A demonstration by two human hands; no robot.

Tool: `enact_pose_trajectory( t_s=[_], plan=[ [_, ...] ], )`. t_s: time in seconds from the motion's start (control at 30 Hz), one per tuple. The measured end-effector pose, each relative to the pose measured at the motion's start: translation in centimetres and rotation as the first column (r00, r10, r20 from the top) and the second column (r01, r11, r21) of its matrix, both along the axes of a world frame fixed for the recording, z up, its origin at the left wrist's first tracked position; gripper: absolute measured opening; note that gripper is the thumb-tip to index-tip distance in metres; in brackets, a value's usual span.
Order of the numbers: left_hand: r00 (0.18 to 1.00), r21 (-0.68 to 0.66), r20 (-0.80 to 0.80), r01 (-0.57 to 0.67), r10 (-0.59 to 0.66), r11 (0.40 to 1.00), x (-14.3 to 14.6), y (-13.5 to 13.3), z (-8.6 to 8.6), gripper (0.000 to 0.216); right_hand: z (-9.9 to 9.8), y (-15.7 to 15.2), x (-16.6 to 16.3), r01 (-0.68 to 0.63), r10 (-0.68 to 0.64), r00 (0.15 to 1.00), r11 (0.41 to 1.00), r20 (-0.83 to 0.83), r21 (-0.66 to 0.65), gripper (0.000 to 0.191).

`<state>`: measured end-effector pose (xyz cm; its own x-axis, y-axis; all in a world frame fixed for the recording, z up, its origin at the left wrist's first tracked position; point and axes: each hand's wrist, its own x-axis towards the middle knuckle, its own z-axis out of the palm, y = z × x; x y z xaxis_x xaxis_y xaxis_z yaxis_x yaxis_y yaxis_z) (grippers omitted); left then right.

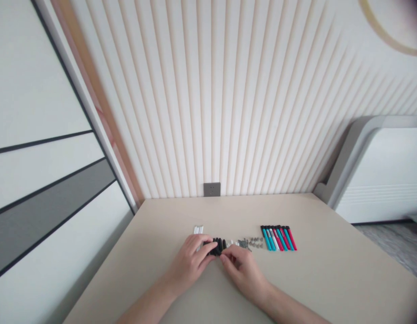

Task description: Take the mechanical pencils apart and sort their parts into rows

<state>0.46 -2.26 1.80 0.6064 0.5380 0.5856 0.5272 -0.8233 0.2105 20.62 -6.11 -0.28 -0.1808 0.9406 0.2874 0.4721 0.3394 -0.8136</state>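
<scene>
A row of small black elongated parts [220, 245], perhaps pen caps, lies on the table between my two hands. My left hand [191, 258] curves around the left end of this row, thumb at the near side and fingers at the far side. At the row's right end, my right hand [240, 265] has thumb and forefinger pinched together close to the nearest black part; what is in the pinch is too small to make out. White sticks [198, 230] lie just beyond my left hand, partly covered by it. Small dark grey pieces [244, 243] lie beyond my right hand.
Small metallic pieces [256, 242] sit right of the grey ones. Farther right is a row of blue, red and white pens [279, 238] with black ends. The beige table [168, 216] meets a ribbed wall with a dark socket [212, 189]. A white cabinet [53, 180] borders the left.
</scene>
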Motion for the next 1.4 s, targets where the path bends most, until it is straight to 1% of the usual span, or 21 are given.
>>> enact_pose_trajectory(
  t_s=[0.1,0.17,0.3,0.47,0.57,0.67,0.77,0.83,0.9,1.03,1.17,1.3,1.4],
  plan=[
    [1.0,0.001,-0.01,0.011,-0.011,1.0,-0.2,0.0,0.2,0.02,0.4,0.0,0.8,-0.076,0.073,0.994,0.997,0.076,0.029,0.021],
    [0.999,0.012,-0.019,0.027,-0.027,1.0,-0.2,0.0,0.3,0.019,0.6,0.0,1.3,-0.109,0.103,0.99,0.993,0.1,0.052,0.02],
    [0.999,-0.003,-0.022,0.04,-0.041,0.999,-0.1,0.1,0.1,0.018,0.8,0.2,1.9,-0.116,0.102,0.986,0.988,0.133,0.104,0.018],
    [1.0,-0.023,-0.002,0.025,-0.025,0.999,-0.2,0.3,-0.3,0.013,1.1,0.5,2.4,-0.13,0.086,0.969,0.974,0.23,0.184,0.016],
    [1.0,-0.04,0.002,-0.01,0.01,0.999,-0.2,0.4,-0.5,0.013,1.4,0.7,3.1,-0.108,0.03,0.94,0.971,0.34,0.212,0.017],
    [0.999,-0.055,0.011,-0.048,0.048,0.997,-0.3,0.4,-0.6,0.014,1.8,1.3,4.4,-0.017,-0.1,0.882,0.97,0.461,0.243,0.023],
    [0.999,-0.063,0.007,-0.041,0.042,0.997,-0.3,0.4,-0.6,0.013,1.9,1.8,5.4,0.056,-0.188,0.844,0.962,0.502,0.265,0.025],
    [0.999,-0.07,0.001,-0.034,0.034,0.997,-0.2,0.3,-0.6,0.012,2.0,1.9,5.6,0.066,-0.198,0.844,0.961,0.499,0.27,0.024],
    [0.999,-0.071,0.005,-0.032,0.032,0.997,-0.2,0.3,-0.5,0.012,2.0,1.7,5.2,0.04,-0.169,0.854,0.964,0.491,0.262,0.023],
    [0.999,-0.065,0.039,-0.022,0.025,0.998,0.0,0.2,-0.3,0.013,1.9,0.7,3.7,-0.053,-0.063,0.887,0.97,0.458,0.237,0.021],
    [0.998,-0.073,0.06,-0.008,0.012,0.997,0.2,0.0,-0.2,0.013,1.9,-0.1,2.7,-0.135,0.025,0.91,0.962,0.415,0.238,0.016],
    [0.998,-0.074,0.035,0.051,-0.048,0.996,0.4,-0.1,-0.3,0.013,1.8,-0.4,2.4,-0.163,0.048,0.916,0.952,0.398,0.26,0.011],
    [0.997,-0.058,0.009,0.074,-0.074,0.996,0.4,0.0,-0.5,0.014,1.8,-0.4,2.4,-0.174,0.046,0.909,0.945,0.413,0.278,0.011]
  ],
)
